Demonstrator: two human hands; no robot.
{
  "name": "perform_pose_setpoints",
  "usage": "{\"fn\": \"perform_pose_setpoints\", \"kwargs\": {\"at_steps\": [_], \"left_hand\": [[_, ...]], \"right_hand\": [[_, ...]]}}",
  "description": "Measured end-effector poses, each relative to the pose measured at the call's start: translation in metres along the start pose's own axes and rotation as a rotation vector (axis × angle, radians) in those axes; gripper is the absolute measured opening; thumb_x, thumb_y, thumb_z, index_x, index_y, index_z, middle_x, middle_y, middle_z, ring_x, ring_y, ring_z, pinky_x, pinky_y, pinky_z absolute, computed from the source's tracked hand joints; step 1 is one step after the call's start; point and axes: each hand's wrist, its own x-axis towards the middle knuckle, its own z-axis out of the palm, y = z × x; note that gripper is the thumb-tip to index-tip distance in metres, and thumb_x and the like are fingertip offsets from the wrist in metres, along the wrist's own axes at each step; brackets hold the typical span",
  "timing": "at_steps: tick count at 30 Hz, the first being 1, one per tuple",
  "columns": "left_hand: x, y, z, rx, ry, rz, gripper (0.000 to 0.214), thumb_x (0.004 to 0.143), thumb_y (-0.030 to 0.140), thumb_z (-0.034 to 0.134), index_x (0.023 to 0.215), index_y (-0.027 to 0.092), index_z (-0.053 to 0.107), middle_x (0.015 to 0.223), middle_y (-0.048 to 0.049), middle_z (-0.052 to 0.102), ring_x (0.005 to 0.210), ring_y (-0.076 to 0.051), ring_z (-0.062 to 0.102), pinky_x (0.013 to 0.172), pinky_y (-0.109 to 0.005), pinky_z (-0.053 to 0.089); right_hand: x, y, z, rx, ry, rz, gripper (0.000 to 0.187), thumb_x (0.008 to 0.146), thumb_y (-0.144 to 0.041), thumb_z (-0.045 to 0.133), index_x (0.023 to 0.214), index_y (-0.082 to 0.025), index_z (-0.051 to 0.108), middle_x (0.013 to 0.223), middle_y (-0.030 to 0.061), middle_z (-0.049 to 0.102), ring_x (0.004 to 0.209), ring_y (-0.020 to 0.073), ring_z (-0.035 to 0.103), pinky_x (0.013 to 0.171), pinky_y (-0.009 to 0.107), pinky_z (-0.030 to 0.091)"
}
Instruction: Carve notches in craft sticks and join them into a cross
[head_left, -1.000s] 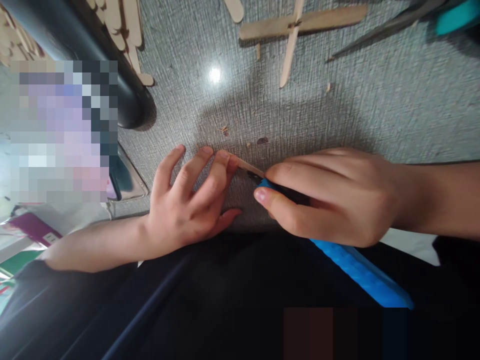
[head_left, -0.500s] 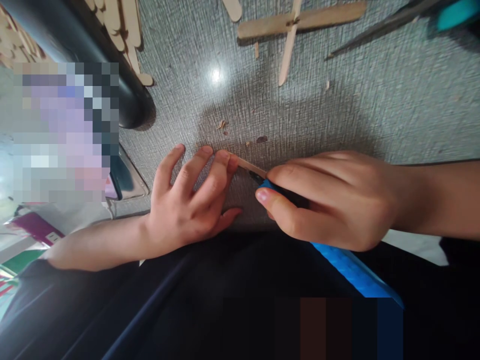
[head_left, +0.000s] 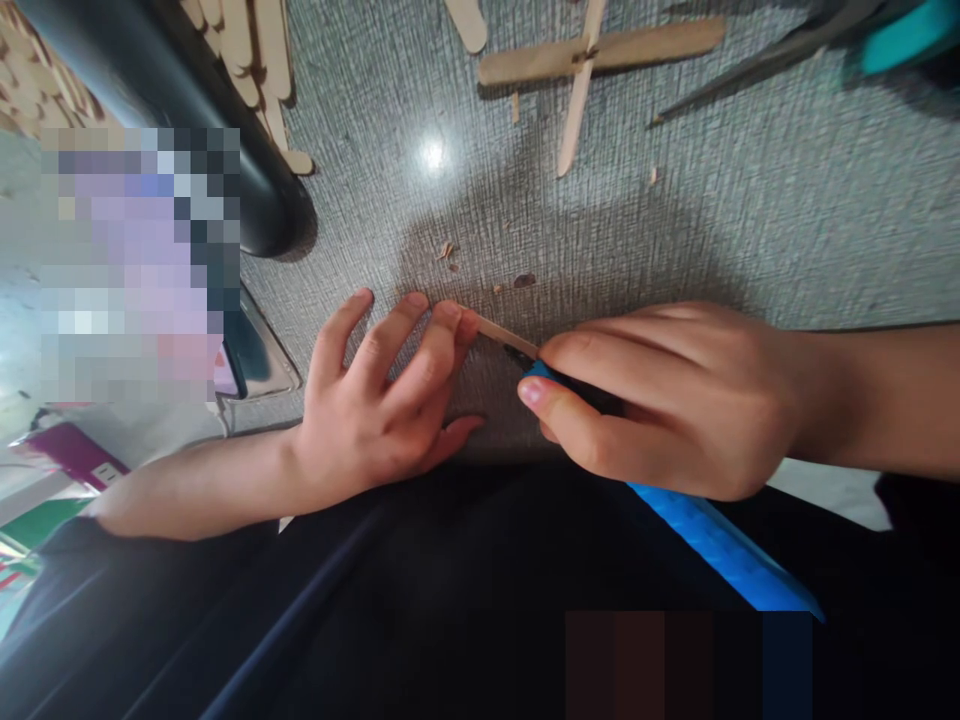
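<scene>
My left hand [head_left: 386, 400] rests on the table with its fingers fanned. Its index fingertip presses one end of a thin wooden popsicle stick [head_left: 504, 334] against the surface. My right hand [head_left: 667, 400] is wrapped round the blue handle of a utility knife [head_left: 720, 550], which slants down past the palm over the dark clothing. The knife's dark tip lies against the lower edge of the stick, close to my right index finger. That finger covers the stick's right end. Wood shavings [head_left: 448, 252] and a dark flake [head_left: 524, 281] lie just beyond my hands.
Two crossed popsicle sticks [head_left: 637, 45] lie at the back, with scissors [head_left: 742, 80] with teal handles to their right. A black cylinder [head_left: 255, 190], a pile of popsicle sticks [head_left: 262, 70] and a phone-like device [head_left: 262, 350], partly blurred, are at the left.
My right hand and the knife have shifted very slightly to the right. My left hand keeps its place on the stick. The view has moved a little.
</scene>
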Motion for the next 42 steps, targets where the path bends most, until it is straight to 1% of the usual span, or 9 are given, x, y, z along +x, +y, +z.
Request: {"fn": "perform_pose_setpoints", "kwargs": {"at_steps": [6,12,15,19,22,26,29,35,42], "left_hand": [[-0.006,0.001,0.003,-0.007,-0.014,-0.032,0.066,0.116,0.062,0.062,0.164,0.018,0.07,0.145,-0.0129,0.083,0.142,-0.036,0.078,0.13,-0.057,0.06],[-0.01,-0.001,0.008,-0.069,0.025,-0.059,0.07,0.115,0.064,0.068,0.168,0.018,0.067,0.147,-0.0147,0.082,0.143,-0.037,0.076,0.13,-0.059,0.058],[-0.009,-0.005,0.011,-0.166,0.002,-0.095,0.069,0.116,0.063,0.068,0.172,0.022,0.065,0.153,-0.0166,0.081,0.144,-0.039,0.074,0.128,-0.063,0.057],[-0.007,-0.009,0.01,-0.247,-0.091,-0.143,0.072,0.116,0.069,0.063,0.174,0.026,0.064,0.169,-0.0196,0.073,0.153,-0.045,0.069,0.129,-0.071,0.054],[-0.006,-0.009,0.007,-0.233,-0.065,-0.137,0.071,0.115,0.064,0.07,0.174,0.025,0.063,0.174,-0.0217,0.069,0.155,-0.046,0.067,0.128,-0.073,0.054],[-0.005,-0.007,0.006,-0.194,-0.126,-0.172,0.077,0.111,0.058,0.076,0.18,0.032,0.054,0.19,-0.0174,0.052,0.161,-0.045,0.06,0.132,-0.077,0.051],[-0.006,-0.006,0.01,-0.21,-0.187,-0.215,0.083,0.109,0.065,0.078,0.181,0.033,0.053,0.196,-0.0161,0.043,0.168,-0.049,0.049,0.136,-0.081,0.042],[-0.008,-0.005,0.012,-0.276,-0.177,-0.254,0.095,0.104,0.084,0.077,0.186,0.049,0.046,0.186,-0.0161,0.052,0.163,-0.053,0.052,0.134,-0.079,0.037],[-0.007,-0.003,0.006,-0.28,-0.2,-0.286,0.096,0.102,0.086,0.078,0.185,0.046,0.05,0.169,-0.0207,0.059,0.153,-0.053,0.056,0.131,-0.081,0.039]], "right_hand": [[-0.002,0.002,0.0,0.023,0.016,-0.004,0.015,0.113,-0.016,0.061,0.125,-0.022,0.068,0.089,0.001,0.067,0.077,0.0186,0.061,0.063,0.033,0.045],[-0.005,0.007,0.001,0.012,-0.052,-0.012,0.023,0.118,-0.021,0.048,0.131,-0.027,0.066,0.092,0.0006,0.071,0.079,0.0188,0.064,0.064,0.034,0.048],[-0.003,0.007,0.001,0.035,-0.075,-0.033,0.026,0.119,-0.02,0.045,0.135,-0.026,0.065,0.095,0.0014,0.072,0.079,0.0188,0.064,0.064,0.034,0.048],[0.006,0.004,0.004,0.048,-0.061,-0.065,0.023,0.117,-0.016,0.052,0.135,-0.024,0.064,0.093,0.0005,0.07,0.08,0.0191,0.064,0.064,0.033,0.048],[0.011,0.0,0.007,0.022,-0.069,-0.087,0.021,0.115,-0.016,0.059,0.134,-0.024,0.064,0.092,-0.0007,0.069,0.08,0.0187,0.064,0.064,0.033,0.048],[0.013,-0.001,0.008,0.01,-0.096,-0.08,0.022,0.116,-0.014,0.055,0.133,-0.026,0.063,0.094,-0.0009,0.07,0.082,0.0175,0.066,0.068,0.032,0.05],[0.012,0.001,0.009,0.047,-0.082,-0.073,0.023,0.115,-0.012,0.056,0.133,-0.025,0.062,0.094,-0.0011,0.07,0.081,0.0179,0.066,0.069,0.032,0.05],[0.017,0.003,0.01,0.133,-0.022,-0.034,0.022,0.114,-0.011,0.057,0.129,-0.027,0.063,0.088,-0.0037,0.065,0.077,0.0185,0.061,0.067,0.032,0.047],[0.022,0.007,0.006,0.219,-0.04,-0.036,0.018,0.116,-0.009,0.057,0.125,-0.024,0.062,0.084,-0.0034,0.062,0.074,0.0186,0.059,0.066,0.032,0.048]]}}
